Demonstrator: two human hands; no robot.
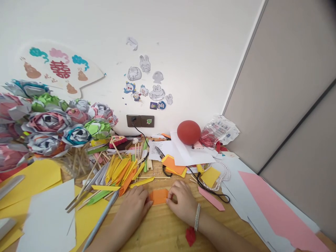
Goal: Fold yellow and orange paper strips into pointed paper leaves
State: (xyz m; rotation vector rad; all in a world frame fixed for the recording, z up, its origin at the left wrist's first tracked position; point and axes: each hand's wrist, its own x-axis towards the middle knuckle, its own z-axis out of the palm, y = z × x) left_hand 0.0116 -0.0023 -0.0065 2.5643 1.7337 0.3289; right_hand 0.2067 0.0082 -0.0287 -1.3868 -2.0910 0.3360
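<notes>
A small folded piece of orange paper (159, 197) lies on the wooden table between my two hands. At its left edge, my left hand (135, 202) has its fingers curled and its thumb at the paper. On the opposite side, my right hand (182, 200) pinches the right edge between thumb and index finger. A beaded bracelet (197, 217) circles my right wrist. Beyond my left hand lie several folded yellow and orange paper strips (120, 169). Near my right forearm sits a small red folded paper piece (190, 236).
Paper flowers (48, 122) crowd the left back. Yellow sheets (39, 175) and a white sheet (49, 217) lie at left, near scissors (84, 194). A red balloon (188, 132) rests by the wall. Right are a pearl strand (228, 175), a black cord (210, 189) and pink paper (273, 210).
</notes>
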